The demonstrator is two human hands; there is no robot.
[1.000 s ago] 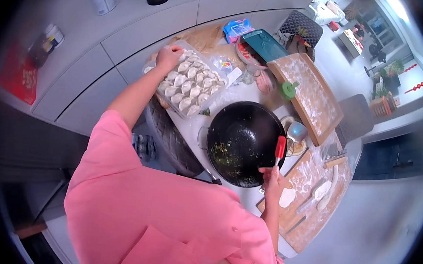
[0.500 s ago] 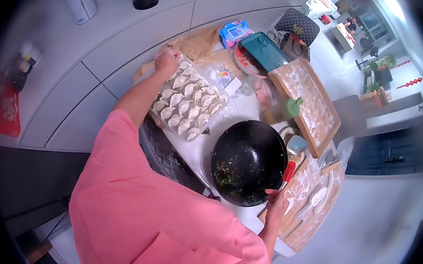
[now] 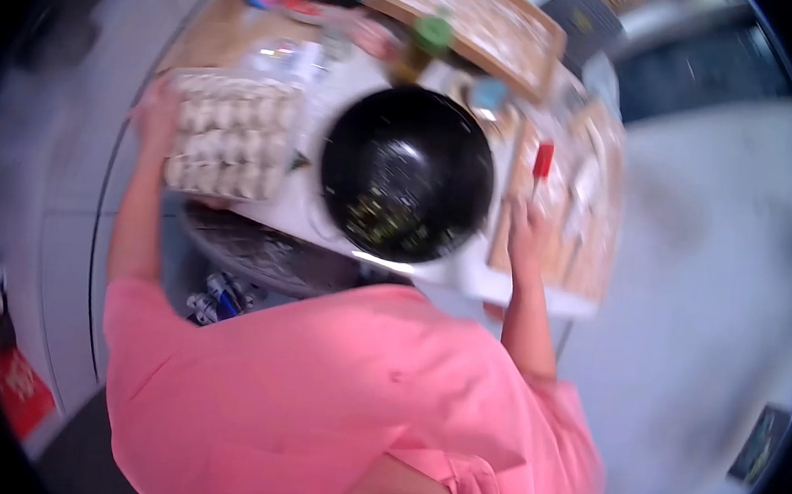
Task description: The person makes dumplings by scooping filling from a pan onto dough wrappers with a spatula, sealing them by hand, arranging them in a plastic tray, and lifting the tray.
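Here, the outstretched right hand (image 3: 529, 221) grips a red-headed utensil (image 3: 543, 162), left hand (image 3: 156, 109) at the dumpling tray (image 3: 290, 143), grip unclear.

Red utensil head (image 3: 543, 160) (black wok (image 3: 356, 157))

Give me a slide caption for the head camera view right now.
Left hand at a tray of dumplings, right hand holding a red-tipped utensil, a black pan between them.

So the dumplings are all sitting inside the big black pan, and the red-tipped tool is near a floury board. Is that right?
Not quite: the dumplings aren't inside the big black pan. The head view shows them in rows to its left. And yes, the red-tipped tool is near a floury board.
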